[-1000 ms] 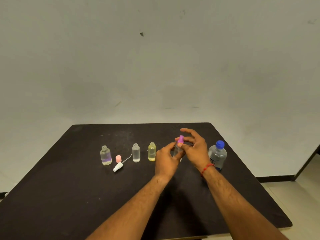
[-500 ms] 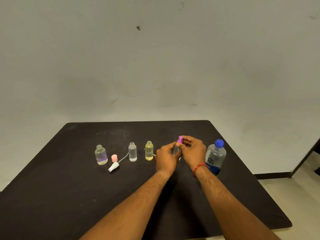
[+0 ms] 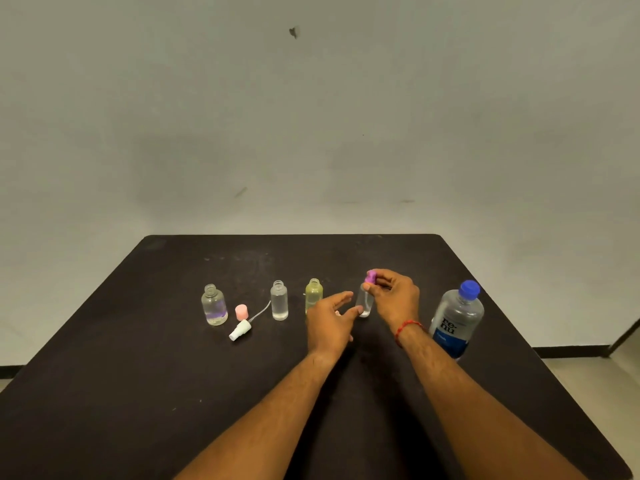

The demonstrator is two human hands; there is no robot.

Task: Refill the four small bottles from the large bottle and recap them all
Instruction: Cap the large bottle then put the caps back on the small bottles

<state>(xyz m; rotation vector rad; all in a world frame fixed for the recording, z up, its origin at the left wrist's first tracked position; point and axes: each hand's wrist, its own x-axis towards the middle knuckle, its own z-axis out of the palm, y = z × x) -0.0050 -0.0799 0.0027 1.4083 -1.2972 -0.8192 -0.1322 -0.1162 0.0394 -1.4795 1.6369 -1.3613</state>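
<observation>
A person's right hand (image 3: 394,299), right of centre in the frame, pinches a purple cap (image 3: 371,277) between thumb and curled fingers atop a small clear vial (image 3: 364,303) standing on a dark, scuffed table (image 3: 138,393). The left hand (image 3: 329,322) sits just left of the vial with fingers loosely spread and holding nothing; its thumb tip is at the vial's base, though contact cannot be confirmed. This hand partly covers the foot of a yellow bottle (image 3: 313,293), uncapped.

Further left in the row stand a slim clear bottle (image 3: 279,301) and, at the left end, a rounder bottle (image 3: 214,305) with a purple tint at its bottom, both with bare threaded necks. Between these two lie a pink cap (image 3: 241,312) and a white pump (image 3: 239,330) on its side, its thin tube trailing toward the slim bottle.

At right, well apart from the hands, a large bottle (image 3: 457,318) of clear plastic stands upright under a blue cap (image 3: 469,289); its label reads "re-nu" above a blue band with smaller, illegible print. A red thread (image 3: 408,326) circles the right wrist. A plain wall (image 3: 450,116) behind bears a dark mark (image 3: 294,32) in the upper centre.
</observation>
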